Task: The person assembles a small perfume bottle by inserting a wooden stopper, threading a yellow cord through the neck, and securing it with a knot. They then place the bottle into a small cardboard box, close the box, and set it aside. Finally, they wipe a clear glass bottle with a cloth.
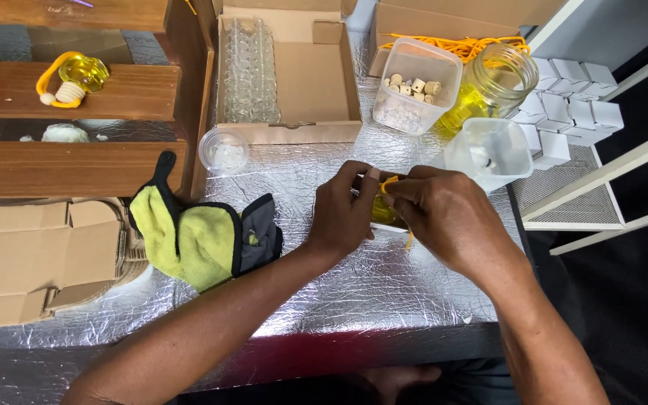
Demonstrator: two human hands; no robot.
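A person works over a surface (pixel 384 292) covered in crinkled silver foil. At the far left lie flattened cardboard pieces (pixel 31 262), with wooden shelves (pixel 76 165) above them holding a small yellow bottle (pixel 84 73) tied with orange cord. Next comes a yellow-green and grey cloth (pixel 204 236), then a small clear round tub (pixel 223 150) and an open cardboard box (pixel 290 71) with rows of clear glass bottles. In the middle, the left hand (pixel 343 214) and right hand (pixel 444 214) meet, fingers closed together around a small bottle of yellow liquid (pixel 382 212) and an orange cord (pixel 389 182) at its top, just above the surface. Behind stand a clear tub of corks (pixel 416 86), a glass jar (pixel 493 82), an empty clear tub (pixel 493 154), and small white boxes (pixel 571 105) at right.
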